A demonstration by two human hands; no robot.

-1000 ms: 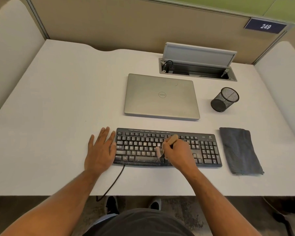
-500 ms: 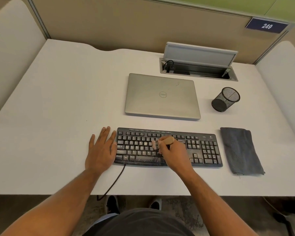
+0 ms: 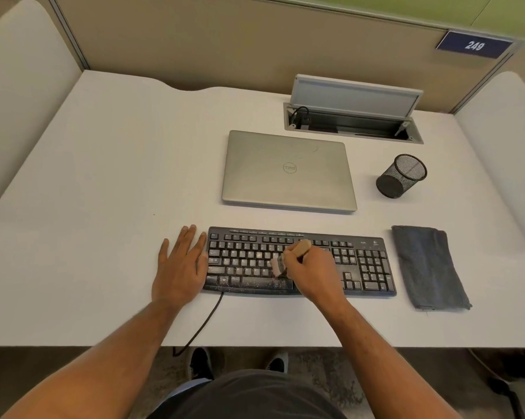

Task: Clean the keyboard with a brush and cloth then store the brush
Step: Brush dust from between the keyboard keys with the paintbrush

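On the bench (image 3: pixel 103 192), inside a beige-partitioned cubicle: closed laptop (image 3: pixel 288 170), mesh cup (image 3: pixel 401 176), open cable tray (image 3: pixel 353 124).
Keyboard (image 3: pixel 370 267): at the near edge, dust still speckling its lower rows.
Cloth (image 3: pixel 429 267): folded just right of it, unused.
Progress: brushing underway; wiping and storing remain.
Left hand (image 3: pixel 179 267): flat, steadying the keyboard's left end.
Right hand (image 3: pixel 312 272): grip wrapped round the brush (image 3: pixel 288 257), bristles on the middle keys.

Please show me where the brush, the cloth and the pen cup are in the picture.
brush (image 3: pixel 303 248): head view, on the wooden handle above the right hand.
cloth (image 3: pixel 427 267): head view, on the middle of the folded grey fabric.
pen cup (image 3: pixel 398 183): head view, on the black mesh side wall.
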